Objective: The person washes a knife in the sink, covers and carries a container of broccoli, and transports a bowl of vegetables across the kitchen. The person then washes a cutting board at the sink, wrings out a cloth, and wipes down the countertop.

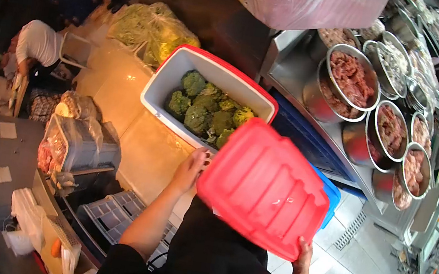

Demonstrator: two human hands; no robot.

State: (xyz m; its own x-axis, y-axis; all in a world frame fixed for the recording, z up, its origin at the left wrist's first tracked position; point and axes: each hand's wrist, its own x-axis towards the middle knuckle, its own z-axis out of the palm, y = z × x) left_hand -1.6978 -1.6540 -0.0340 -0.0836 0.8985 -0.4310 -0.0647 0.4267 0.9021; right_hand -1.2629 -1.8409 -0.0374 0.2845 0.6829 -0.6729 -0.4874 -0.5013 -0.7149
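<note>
A red ridged plastic lid (268, 186) is tilted in front of me, covering the near right corner of a white cooler box (170, 68) with a red edge. My right hand (304, 252) grips the lid's lower right corner. At the lid's left edge, beside the cooler's near wall, my left hand (191, 169) is closed with its fingers curled; the fingertips are partly hidden, and it appears to hold that edge. Several heads of broccoli (201, 103) lie inside the open cooler.
Metal pots of raw meat (351, 80) crowd the steel counter (293, 52) at right. Plastic bags of greens (153, 29) lie behind the cooler. A person in a white top (39, 44) works at far left. A grey crate (130, 214) stands near my left arm.
</note>
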